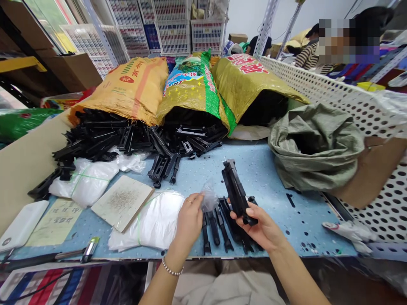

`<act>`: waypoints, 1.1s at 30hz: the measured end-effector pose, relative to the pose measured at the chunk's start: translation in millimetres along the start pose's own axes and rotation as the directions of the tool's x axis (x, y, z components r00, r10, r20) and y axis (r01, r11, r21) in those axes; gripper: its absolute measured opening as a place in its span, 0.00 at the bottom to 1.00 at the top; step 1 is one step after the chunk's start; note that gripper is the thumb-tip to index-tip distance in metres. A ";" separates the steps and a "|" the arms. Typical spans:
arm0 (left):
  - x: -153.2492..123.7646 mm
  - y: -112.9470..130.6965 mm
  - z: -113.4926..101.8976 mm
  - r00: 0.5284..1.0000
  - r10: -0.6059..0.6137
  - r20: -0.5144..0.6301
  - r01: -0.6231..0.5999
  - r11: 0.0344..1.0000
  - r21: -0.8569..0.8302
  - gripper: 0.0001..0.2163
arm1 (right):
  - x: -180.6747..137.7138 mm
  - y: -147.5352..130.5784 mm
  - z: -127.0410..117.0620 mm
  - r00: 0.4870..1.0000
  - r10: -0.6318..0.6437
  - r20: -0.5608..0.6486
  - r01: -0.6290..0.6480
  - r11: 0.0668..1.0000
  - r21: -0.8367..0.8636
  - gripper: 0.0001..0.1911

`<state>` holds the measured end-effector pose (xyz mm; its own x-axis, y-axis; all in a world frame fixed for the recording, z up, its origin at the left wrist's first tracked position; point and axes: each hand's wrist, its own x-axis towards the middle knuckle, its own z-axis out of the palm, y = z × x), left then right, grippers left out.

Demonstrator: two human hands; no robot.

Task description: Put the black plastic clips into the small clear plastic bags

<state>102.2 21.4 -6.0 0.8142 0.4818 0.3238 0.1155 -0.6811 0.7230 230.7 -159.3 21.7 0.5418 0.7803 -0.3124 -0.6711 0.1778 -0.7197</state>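
Blue bench below: left fingers pinch what looks like a clear bag, just left of the black part gripped upright by the right fingers. Loose parts lie beneath that part, sacks well behind it.

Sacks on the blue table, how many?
4. An orange sack at back left, a green-blue sack at centre, a gold sack right of it, and a grey-green sack at far right. A green bag beyond the table edge at left may be another.
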 end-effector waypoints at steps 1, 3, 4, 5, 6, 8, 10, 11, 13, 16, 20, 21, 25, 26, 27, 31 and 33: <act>1.0 1.1 2.4 1.000 -0.016 0.001 0.016 1.000 -0.026 0.21 | -4.1 -2.1 -0.8 1.000 -0.018 -0.025 0.018 1.000 0.005 0.18; 2.8 4.5 7.6 0.998 -0.066 0.009 0.066 0.993 -0.094 0.21 | -18.3 -2.6 -0.7 1.000 -0.018 -0.016 0.019 0.999 0.034 0.19; 3.8 6.7 10.3 0.996 -0.093 0.013 0.094 0.987 -0.129 0.20 | -28.0 -0.1 0.3 0.999 0.016 0.030 -0.018 0.997 0.070 0.20; 4.9 8.9 13.0 0.993 -0.116 0.015 0.117 0.979 -0.166 0.19 | -38.4 4.6 1.7 0.992 0.076 0.102 -0.088 0.989 0.116 0.22; 6.3 11.0 15.5 0.991 -0.129 0.021 0.131 0.969 -0.208 0.19 | -48.7 11.2 3.3 0.970 0.153 0.188 -0.185 0.968 0.168 0.23; 8.9 13.7 19.0 0.992 -0.117 0.035 0.123 0.947 -0.296 0.18 | -65.0 27.3 5.8 0.896 0.303 0.325 -0.394 0.879 0.269 0.25; 10.4 13.5 19.4 0.996 -0.079 0.050 0.091 0.928 -0.361 0.19 | -72.2 41.4 5.5 0.848 0.389 0.359 -0.512 0.776 0.369 0.26; 10.3 12.4 18.6 0.996 -0.063 0.059 0.080 0.925 -0.370 0.21 | -72.5 45.8 4.1 0.850 0.396 0.347 -0.518 0.745 0.420 0.27; 7.8 9.3 15.9 0.996 -0.050 0.071 0.071 0.942 -0.328 0.22 | -69.5 48.7 0.1 0.888 0.354 0.293 -0.458 0.733 0.502 0.27; 0.7 6.2 12.5 0.998 -0.025 0.051 0.034 0.985 -0.169 0.25 | -64.2 46.5 -3.8 0.932 0.273 0.238 -0.361 0.763 0.536 0.27; -6.6 7.2 10.5 0.999 0.043 0.009 -0.043 0.998 -0.041 0.31 | -60.9 47.3 -0.9 0.895 0.351 0.275 -0.444 0.760 0.474 0.26; -7.6 7.4 9.5 0.999 0.040 0.008 -0.040 0.999 -0.035 0.32 | -60.5 47.3 0.3 0.897 0.365 0.249 -0.442 0.760 0.477 0.25; -9.2 5.4 3.0 0.999 -0.026 0.041 0.028 0.999 -0.027 0.32 | -65.0 43.3 3.6 0.943 0.318 0.098 -0.324 0.808 0.492 0.24; -9.1 4.6 1.5 0.998 -0.046 0.050 0.047 0.999 -0.026 0.32 | -68.1 42.7 4.1 0.945 0.312 0.103 -0.322 0.817 0.479 0.24; -8.7 3.9 0.4 0.996 -0.062 0.058 0.064 0.998 -0.030 0.32 | -71.4 42.9 4.4 0.939 0.321 0.123 -0.340 0.818 0.464 0.24; -6.8 4.5 -0.3 0.995 -0.059 0.083 0.065 0.995 -0.080 0.35 | -77.2 50.8 4.3 0.873 0.428 0.233 -0.487 0.749 0.450 0.27; -8.4 8.1 0.9 0.995 -0.012 0.100 0.019 0.998 -0.066 0.36 | -71.4 55.0 3.7 0.875 0.412 0.253 -0.484 0.727 0.488 0.27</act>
<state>96.7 11.4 -3.4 0.8658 0.4322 0.2522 0.0929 -0.6340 0.7677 153.3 -203.0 6.6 0.0692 0.9080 -0.4133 -0.9966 0.0442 -0.0699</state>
